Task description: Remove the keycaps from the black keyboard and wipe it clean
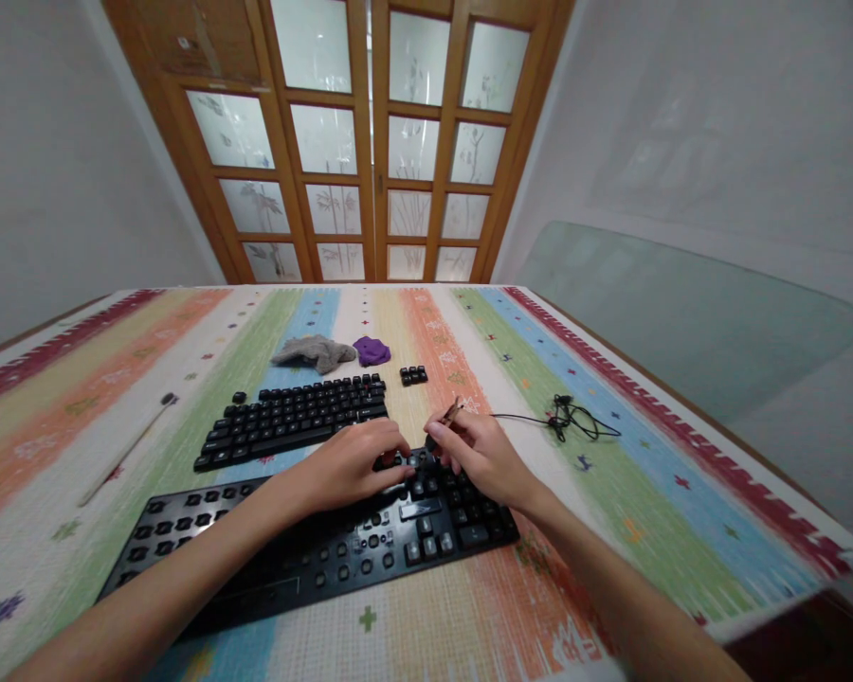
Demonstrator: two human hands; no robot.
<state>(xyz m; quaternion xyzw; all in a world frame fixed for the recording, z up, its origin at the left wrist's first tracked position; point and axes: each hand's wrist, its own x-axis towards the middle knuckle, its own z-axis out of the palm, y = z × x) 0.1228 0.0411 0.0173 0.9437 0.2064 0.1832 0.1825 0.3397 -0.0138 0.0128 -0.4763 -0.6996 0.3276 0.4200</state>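
Observation:
A black keyboard (305, 559) lies in front of me, its left and middle keycaps off and sockets bare, keycaps still on its right part. My left hand (359, 459) rests over it, palm down, thumb and forefinger apart on either side of some keys. Above the upper right keys, my right hand (476, 450) pinches a small thin tool, seemingly a keycap puller (456, 409). A dark piece, perhaps a keycap (431, 442), shows under these fingertips. Behind the keyboard, loose keycaps (291, 417) stand in neat rows.
A small keycap group (413, 375) and one single keycap (239, 398) sit apart. Further back lie a grey cloth (317, 352) and purple cloth (372, 350). At left is a long thin brush (128, 449); at right, a coiled black cable (572, 419). A striped tablecloth (640, 493) covers the table.

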